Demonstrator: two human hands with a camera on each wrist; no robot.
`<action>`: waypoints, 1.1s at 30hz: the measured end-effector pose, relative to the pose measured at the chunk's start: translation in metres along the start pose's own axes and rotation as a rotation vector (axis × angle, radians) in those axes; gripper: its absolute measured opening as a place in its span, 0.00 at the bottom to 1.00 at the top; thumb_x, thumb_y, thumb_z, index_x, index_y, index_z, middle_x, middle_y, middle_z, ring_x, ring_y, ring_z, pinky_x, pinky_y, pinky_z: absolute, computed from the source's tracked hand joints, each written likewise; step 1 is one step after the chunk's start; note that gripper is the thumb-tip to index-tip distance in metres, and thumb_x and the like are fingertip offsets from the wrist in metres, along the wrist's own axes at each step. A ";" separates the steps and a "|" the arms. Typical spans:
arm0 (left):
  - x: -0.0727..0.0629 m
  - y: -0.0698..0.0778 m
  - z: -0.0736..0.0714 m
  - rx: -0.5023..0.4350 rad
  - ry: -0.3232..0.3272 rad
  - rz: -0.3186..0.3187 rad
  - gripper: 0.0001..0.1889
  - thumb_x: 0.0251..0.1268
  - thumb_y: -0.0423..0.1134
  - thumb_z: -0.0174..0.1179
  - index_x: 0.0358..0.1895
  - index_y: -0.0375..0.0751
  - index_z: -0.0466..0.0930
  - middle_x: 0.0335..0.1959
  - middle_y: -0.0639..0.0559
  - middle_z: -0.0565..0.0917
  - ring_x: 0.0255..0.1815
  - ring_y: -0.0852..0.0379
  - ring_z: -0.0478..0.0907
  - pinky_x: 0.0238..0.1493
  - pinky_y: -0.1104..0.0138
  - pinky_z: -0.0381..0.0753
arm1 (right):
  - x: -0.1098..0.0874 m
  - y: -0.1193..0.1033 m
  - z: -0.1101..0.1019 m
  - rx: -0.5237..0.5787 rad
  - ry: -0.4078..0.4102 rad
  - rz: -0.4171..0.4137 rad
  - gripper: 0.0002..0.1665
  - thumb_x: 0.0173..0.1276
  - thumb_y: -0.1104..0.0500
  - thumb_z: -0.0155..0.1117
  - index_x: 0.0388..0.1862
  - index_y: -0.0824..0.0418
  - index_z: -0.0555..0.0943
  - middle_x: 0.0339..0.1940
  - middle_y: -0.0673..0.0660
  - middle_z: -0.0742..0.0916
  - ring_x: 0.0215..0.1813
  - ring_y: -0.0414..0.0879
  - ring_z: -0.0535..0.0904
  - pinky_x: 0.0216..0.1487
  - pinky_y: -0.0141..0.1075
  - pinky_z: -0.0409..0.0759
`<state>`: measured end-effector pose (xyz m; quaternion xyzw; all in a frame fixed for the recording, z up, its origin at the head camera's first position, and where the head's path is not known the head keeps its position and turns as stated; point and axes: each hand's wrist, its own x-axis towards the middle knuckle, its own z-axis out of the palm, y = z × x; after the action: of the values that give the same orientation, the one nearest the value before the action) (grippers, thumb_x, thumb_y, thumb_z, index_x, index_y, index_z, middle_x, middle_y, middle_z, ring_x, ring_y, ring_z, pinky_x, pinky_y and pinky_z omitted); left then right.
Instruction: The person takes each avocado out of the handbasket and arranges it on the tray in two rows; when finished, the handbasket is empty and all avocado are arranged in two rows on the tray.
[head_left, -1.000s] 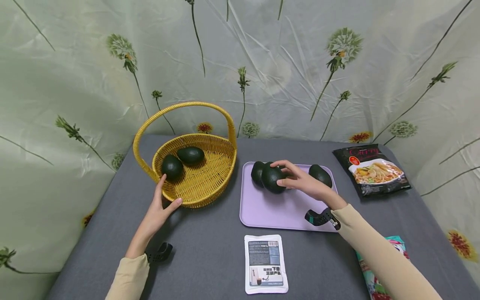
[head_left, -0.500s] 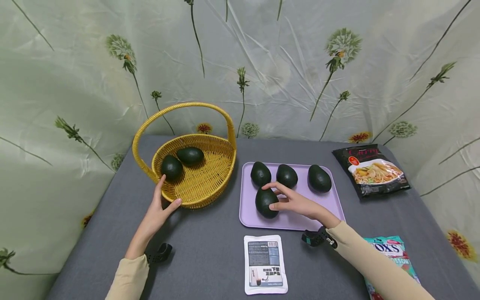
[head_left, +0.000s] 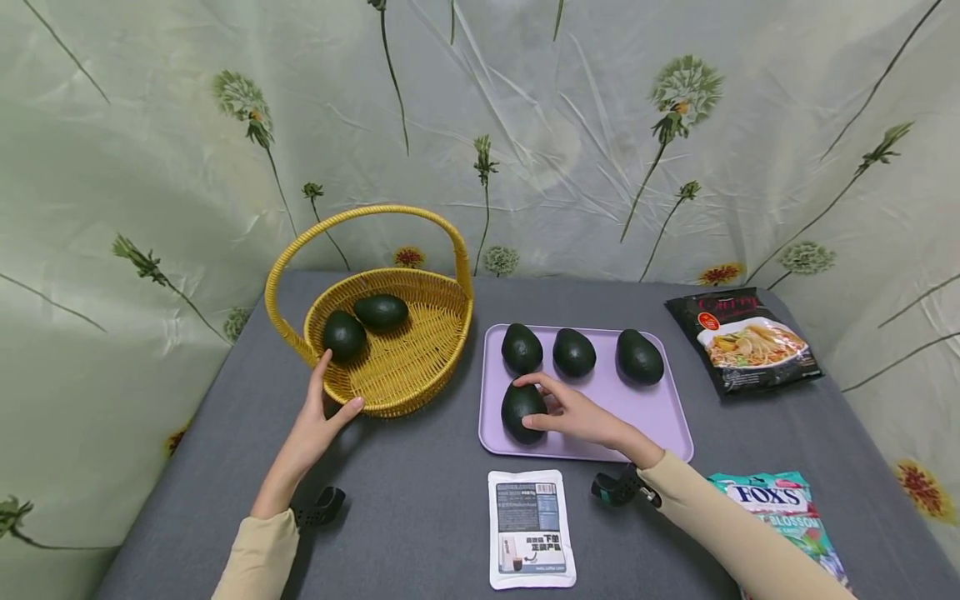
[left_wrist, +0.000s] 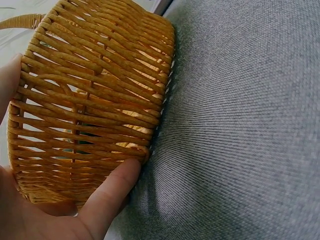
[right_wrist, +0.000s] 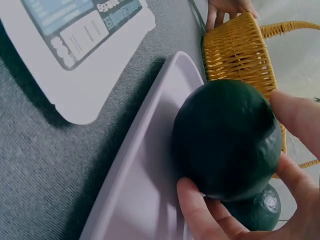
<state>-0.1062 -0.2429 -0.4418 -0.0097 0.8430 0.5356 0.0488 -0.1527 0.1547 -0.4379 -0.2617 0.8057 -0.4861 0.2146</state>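
Note:
On the lilac tray (head_left: 600, 433), near its front left corner, my right hand (head_left: 581, 415) grips a dark green avocado (head_left: 522, 412) between thumb and fingers. The right wrist view shows this avocado (right_wrist: 225, 140) up close, with fingers curled about it. Three more avocados line the tray's back, the left one (head_left: 522, 348) just behind the held one. My left hand (head_left: 315, 425) holds the yellow wicker basket (head_left: 420, 333) at its front left side. Fingers and thumb lie against the weave (left_wrist: 95, 110) in the left wrist view. Two avocados (head_left: 381, 312) lie inside the basket.
A white pouch (head_left: 531, 529) lies in front of the tray. To the right are a black noodle packet (head_left: 742, 342) and a teal candy bag (head_left: 783, 517), partly under the right forearm. A floral curtain (head_left: 570, 150) hangs behind the grey table (head_left: 420, 500).
My right hand has brought the avocado from the tray's back row toward its front left corner, lowering it and shifting slightly left lately. The left hand and basket have stayed put.

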 end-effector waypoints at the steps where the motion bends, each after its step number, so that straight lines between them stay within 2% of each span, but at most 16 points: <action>1: 0.000 0.000 0.000 -0.001 -0.001 0.003 0.48 0.70 0.42 0.58 0.76 0.62 0.27 0.76 0.46 0.29 0.74 0.34 0.34 0.62 0.33 0.44 | 0.000 0.000 0.000 -0.001 0.001 -0.001 0.30 0.67 0.56 0.65 0.66 0.54 0.68 0.54 0.60 0.76 0.52 0.55 0.75 0.52 0.48 0.72; 11: -0.001 0.002 0.000 -0.008 -0.004 -0.001 0.47 0.70 0.43 0.57 0.76 0.64 0.27 0.76 0.46 0.29 0.74 0.33 0.34 0.61 0.32 0.45 | -0.002 -0.002 -0.003 0.014 -0.005 -0.007 0.30 0.68 0.56 0.64 0.67 0.55 0.68 0.59 0.61 0.74 0.56 0.58 0.74 0.58 0.54 0.69; 18: -0.001 0.002 0.000 -0.008 -0.003 0.005 0.47 0.70 0.43 0.57 0.76 0.63 0.27 0.76 0.46 0.30 0.74 0.33 0.36 0.62 0.33 0.46 | -0.002 -0.001 -0.002 0.037 0.010 -0.033 0.28 0.68 0.59 0.63 0.66 0.58 0.69 0.62 0.61 0.73 0.59 0.61 0.73 0.61 0.56 0.66; 29: 0.000 0.000 0.001 -0.002 0.000 0.015 0.47 0.70 0.43 0.57 0.76 0.63 0.28 0.77 0.47 0.30 0.74 0.35 0.35 0.63 0.34 0.45 | 0.000 -0.003 -0.010 0.043 0.087 -0.057 0.26 0.68 0.61 0.63 0.63 0.62 0.72 0.62 0.61 0.75 0.62 0.58 0.71 0.61 0.52 0.68; 33: -0.001 0.001 0.000 -0.005 0.000 0.011 0.47 0.70 0.43 0.57 0.76 0.63 0.28 0.77 0.47 0.30 0.74 0.35 0.35 0.62 0.34 0.45 | 0.002 -0.007 -0.016 0.093 0.116 -0.082 0.25 0.67 0.63 0.63 0.62 0.65 0.72 0.59 0.65 0.76 0.57 0.60 0.75 0.57 0.47 0.72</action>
<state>-0.1056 -0.2421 -0.4412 -0.0052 0.8416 0.5381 0.0461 -0.1626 0.1619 -0.4251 -0.2556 0.7821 -0.5456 0.1591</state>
